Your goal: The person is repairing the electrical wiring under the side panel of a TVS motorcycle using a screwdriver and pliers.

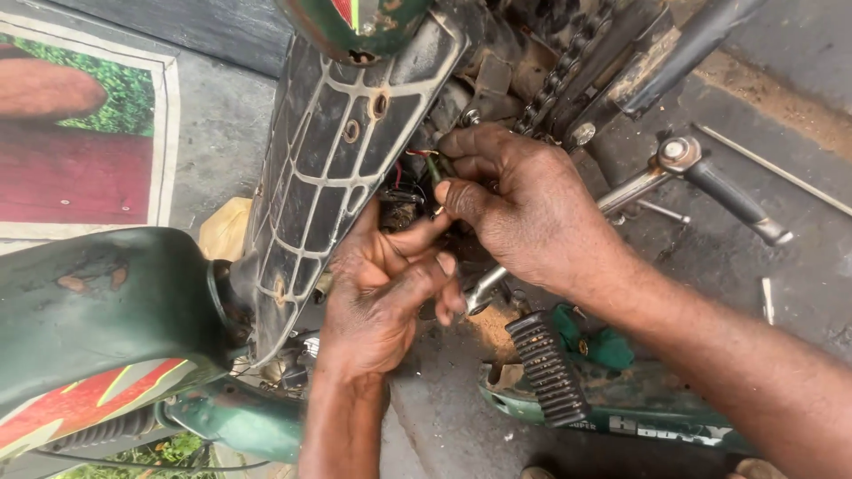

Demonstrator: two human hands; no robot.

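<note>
At nine o'clock lies a printed mat [80, 124] of red and green on the grey concrete floor [213, 133]. Below it, at eight o'clock, the green fuel tank [98, 310] of a motorcycle shows chipped paint and a red and yellow stripe. Just right of the tank, running from eleven o'clock down toward the centre, sits a dark ribbed plastic side cover [328, 151], dusty, with pale moulded ridges.

At the centre the left hand [377, 302] comes up from six o'clock, palm turned up, its fingers [417, 244] bent narrow and pinching toward the small wires [424, 160], red and green, that stick out beside the cover. The right hand [524, 208] enters from four o'clock and touches the left; its fingers [461, 200] are curled tight, thumb and forefinger nipped on the same wires just above a dark connector [399, 208].

Above the right hand, at one o'clock, hangs the drive chain [564, 71]. At two o'clock a chrome kick lever [701, 177] with a black grip juts out. Below the right wrist, at five o'clock, lies a ribbed black footrest [546, 368] on a green panel [639, 404]. A thin metal rod [772, 168] lies on the floor at three o'clock.
</note>
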